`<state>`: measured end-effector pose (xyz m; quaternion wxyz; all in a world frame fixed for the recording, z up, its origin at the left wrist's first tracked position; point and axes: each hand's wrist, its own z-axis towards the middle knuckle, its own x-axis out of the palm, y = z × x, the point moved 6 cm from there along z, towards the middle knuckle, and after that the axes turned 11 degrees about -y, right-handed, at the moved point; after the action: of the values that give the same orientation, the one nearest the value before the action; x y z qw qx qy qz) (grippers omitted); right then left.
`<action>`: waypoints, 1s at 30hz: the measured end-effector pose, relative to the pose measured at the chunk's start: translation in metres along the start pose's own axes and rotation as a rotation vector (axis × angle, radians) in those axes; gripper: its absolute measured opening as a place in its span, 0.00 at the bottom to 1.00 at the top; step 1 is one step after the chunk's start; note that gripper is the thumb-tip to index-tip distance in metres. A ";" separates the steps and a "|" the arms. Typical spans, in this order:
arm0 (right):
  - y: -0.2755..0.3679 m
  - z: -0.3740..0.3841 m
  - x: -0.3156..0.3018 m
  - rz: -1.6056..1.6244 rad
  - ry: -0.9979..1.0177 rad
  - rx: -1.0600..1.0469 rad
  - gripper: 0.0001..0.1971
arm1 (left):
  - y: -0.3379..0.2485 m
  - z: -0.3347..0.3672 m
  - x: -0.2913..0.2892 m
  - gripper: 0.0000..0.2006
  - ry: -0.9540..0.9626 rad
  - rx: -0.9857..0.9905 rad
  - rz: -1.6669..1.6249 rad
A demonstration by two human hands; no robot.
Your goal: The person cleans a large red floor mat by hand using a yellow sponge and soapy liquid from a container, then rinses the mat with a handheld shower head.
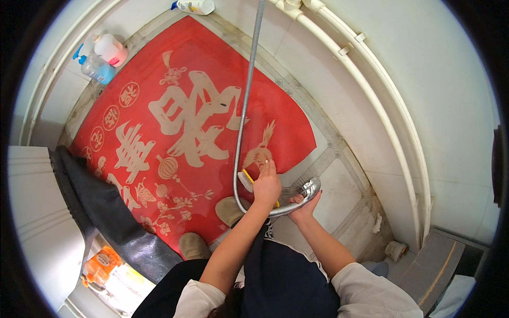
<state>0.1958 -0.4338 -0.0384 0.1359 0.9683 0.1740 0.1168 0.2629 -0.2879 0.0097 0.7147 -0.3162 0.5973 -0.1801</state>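
My left hand (268,184) is closed over a scrub brush (245,180) with a yellow body and pale bristles. Its fingers point forward along the edge of a red floor mat (196,47), which bears pale characters and patterns. In my right hand (304,209) is a chrome shower head (312,186), held beside the mat over grey-white tiles. From it a metal hose (249,95) loops under my left wrist and rises to the top of the view. Part of the brush is hidden under the left hand.
Several bottles stand along the walls, including a blue pump bottle (97,69) and a pink-white bottle (110,50). White pipes (366,100) run along the right wall. At left, a black sheet (122,222) hangs beside a white cabinet (45,212). My shoes (193,246) are on the mat.
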 end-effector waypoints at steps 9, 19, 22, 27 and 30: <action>-0.002 0.004 -0.001 -0.001 0.000 0.011 0.27 | 0.000 0.000 -0.007 0.20 -0.062 0.011 -0.011; -0.004 -0.001 0.003 -0.026 0.008 0.028 0.27 | 0.001 0.000 -0.009 0.20 -0.061 -0.003 -0.055; -0.002 -0.002 0.004 -0.029 0.003 0.010 0.27 | 0.001 -0.001 -0.009 0.20 -0.046 -0.024 -0.064; -0.001 0.000 0.005 -0.037 0.004 0.017 0.27 | 0.003 -0.001 -0.009 0.20 -0.051 -0.026 -0.078; 0.013 0.001 0.014 -0.079 0.023 -0.102 0.26 | 0.007 0.000 -0.009 0.20 -0.037 -0.029 -0.073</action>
<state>0.2128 -0.4404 -0.0334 0.1874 0.9511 0.2073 0.1313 0.2603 -0.2771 0.0123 0.7140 -0.3512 0.5746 -0.1916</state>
